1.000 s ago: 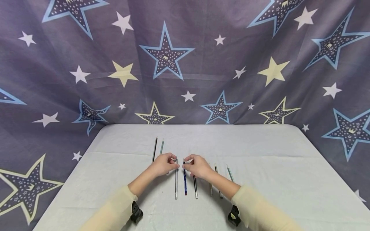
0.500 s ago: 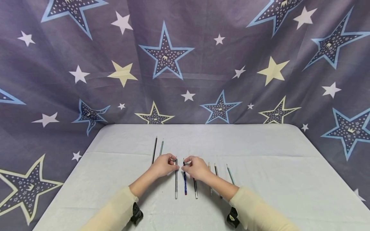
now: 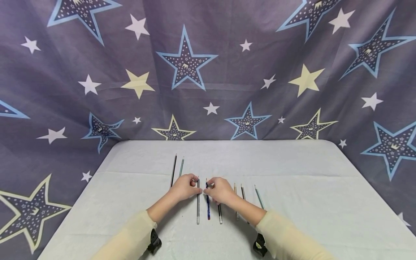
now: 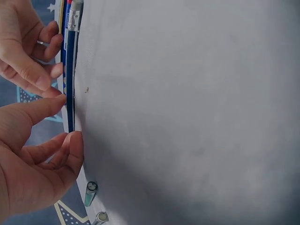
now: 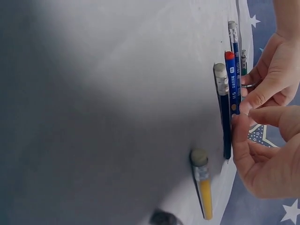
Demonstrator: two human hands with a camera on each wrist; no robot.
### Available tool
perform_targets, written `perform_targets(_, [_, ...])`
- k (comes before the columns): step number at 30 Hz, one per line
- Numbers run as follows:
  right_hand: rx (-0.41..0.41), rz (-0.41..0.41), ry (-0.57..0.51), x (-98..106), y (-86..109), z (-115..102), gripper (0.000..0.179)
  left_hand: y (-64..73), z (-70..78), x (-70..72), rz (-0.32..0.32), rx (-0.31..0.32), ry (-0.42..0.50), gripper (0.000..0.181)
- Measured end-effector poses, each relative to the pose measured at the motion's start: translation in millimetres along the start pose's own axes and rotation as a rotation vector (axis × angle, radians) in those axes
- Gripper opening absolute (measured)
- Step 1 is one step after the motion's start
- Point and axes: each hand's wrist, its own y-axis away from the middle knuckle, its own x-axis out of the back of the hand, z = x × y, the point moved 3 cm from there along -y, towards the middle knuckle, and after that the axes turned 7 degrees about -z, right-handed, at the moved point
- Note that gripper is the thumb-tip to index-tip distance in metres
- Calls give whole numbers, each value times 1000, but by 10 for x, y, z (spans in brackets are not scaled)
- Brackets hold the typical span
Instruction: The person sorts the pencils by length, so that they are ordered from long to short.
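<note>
head view, left hand [image 3: 184, 187]: thumb and forefinger pinch the centre dark pencil [image 3: 198, 207] close to its far, pointed end.
right hand [image 3: 221, 189]: thumb and forefinger pinch the blue pencil [image 3: 208, 207] close to its point, the fingertips very near the left hand's.
pencils in the grip: they lie side by side and apart on the table [image 3: 292, 224], silver end and red end running back from the fingers toward the person.
just changed: compared with a second ago, both hands sit slightly nearer the person, the right a little more; the two held pencils lie almost as they did.
meaning for the work: judged a fine adjustment of placing rather than a carry; neither pencil is let go yet.
just right of the grip: the near-right dark pencil [image 3: 220, 215], its far part hidden by the right hand.
farther right: the yellowish pencil [image 3: 235, 187], outer dark pencil [image 3: 243, 192] and right green pencil [image 3: 259, 195], the first two partly covered by the right forearm.
left of the grip and beyond it: the far-left dark pencil [image 3: 173, 171] and left green pencil [image 3: 181, 166], near ends hidden behind the left hand and forearm.
behind everything: a star-printed cloth [image 3: 227, 76] hangs past the table's far edge.
</note>
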Motion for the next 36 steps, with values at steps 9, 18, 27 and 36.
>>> perform_targets(9, [-2,-3,27,-24,9,-23,45,-10,3,-29,18,-14,-42,44])
perform_targets(18, [10,-24,24,-59,5,-33,50,-2,20,-41,8,6,-44,45])
perform_targets(27, [34,-11,113,-100,14,-62,60,-8,-30,-20,16,14,37,40])
perform_targets(36, [30,3,137,-138,46,-75,56,7,-58,-19,-8,47,151,41])
